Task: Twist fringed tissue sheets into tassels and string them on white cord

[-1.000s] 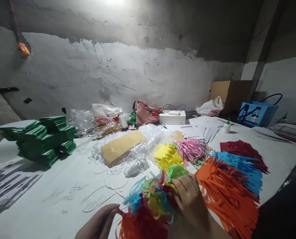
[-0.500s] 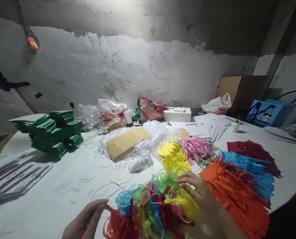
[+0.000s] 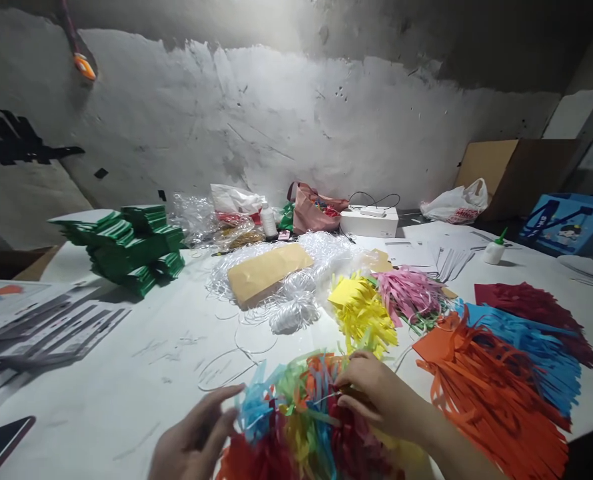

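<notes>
A bundle of many-coloured paper fringe (image 3: 301,427), in blue, green, orange, red and yellow strips, lies at the table's front edge, with a thin white string across its top. At its left end, the finger and thumb of my left hand (image 3: 196,433) close on the edge of the blue and red strips. My right hand (image 3: 381,397) has its fingers bent over the top right of the bundle, gripping strips by the string. Behind it lie yellow paper fringe (image 3: 359,307) and pink fringe (image 3: 409,291). Orange fringe (image 3: 496,393) spreads to the right of my right hand.
Blue fringe (image 3: 526,347) and dark red fringe (image 3: 531,310) lie farther right. A glue bottle (image 3: 494,251) stands behind them. White string (image 3: 291,313) sits under a brown envelope (image 3: 269,273). Stacked green pieces (image 3: 126,250), printed sheets (image 3: 66,333) and a dark device (image 3: 4,447) are left.
The view has swung left and slightly down. My right hand has moved in toward the bundle's middle and bent its fingers onto the strips. My left hand stays at the left end.
</notes>
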`<state>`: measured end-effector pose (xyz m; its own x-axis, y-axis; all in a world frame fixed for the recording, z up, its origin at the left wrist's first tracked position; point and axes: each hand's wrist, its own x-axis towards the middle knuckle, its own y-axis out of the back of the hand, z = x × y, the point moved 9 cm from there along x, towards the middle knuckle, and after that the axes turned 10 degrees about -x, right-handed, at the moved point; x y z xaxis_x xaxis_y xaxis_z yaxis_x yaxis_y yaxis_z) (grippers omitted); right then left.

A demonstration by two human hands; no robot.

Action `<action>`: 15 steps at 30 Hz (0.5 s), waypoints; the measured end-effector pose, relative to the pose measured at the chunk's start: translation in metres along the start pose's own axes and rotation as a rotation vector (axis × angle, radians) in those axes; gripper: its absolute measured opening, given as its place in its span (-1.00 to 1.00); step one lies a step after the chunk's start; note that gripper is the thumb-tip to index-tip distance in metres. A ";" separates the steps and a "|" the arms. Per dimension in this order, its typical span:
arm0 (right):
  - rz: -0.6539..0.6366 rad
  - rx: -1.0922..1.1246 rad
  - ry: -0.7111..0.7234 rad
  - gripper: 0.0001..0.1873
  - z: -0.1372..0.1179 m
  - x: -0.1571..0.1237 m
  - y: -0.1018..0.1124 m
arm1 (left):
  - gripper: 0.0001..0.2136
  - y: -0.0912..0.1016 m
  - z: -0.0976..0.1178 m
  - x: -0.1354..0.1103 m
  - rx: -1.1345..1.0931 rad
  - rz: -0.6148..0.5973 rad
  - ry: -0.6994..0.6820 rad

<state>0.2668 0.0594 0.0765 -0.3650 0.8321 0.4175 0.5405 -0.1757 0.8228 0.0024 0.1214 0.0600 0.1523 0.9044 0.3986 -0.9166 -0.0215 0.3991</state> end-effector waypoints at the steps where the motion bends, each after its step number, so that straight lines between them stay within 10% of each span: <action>1: 0.012 0.018 0.011 -0.91 -0.004 0.000 0.001 | -0.68 -0.022 0.013 -0.001 -0.009 -0.115 -0.040; 7: 0.230 0.158 0.019 -0.81 -0.016 -0.010 0.004 | -0.78 -0.134 0.056 -0.015 -0.040 -0.572 -0.038; 15: 0.346 -0.352 0.154 -0.85 -0.039 -0.021 0.007 | -0.84 -0.152 0.056 -0.017 -0.025 -0.631 0.040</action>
<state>0.2488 0.0206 0.0889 -0.3319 0.6115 0.7183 0.3709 -0.6155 0.6954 0.1599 0.0857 0.0385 0.6526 0.7552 0.0613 -0.6634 0.5304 0.5278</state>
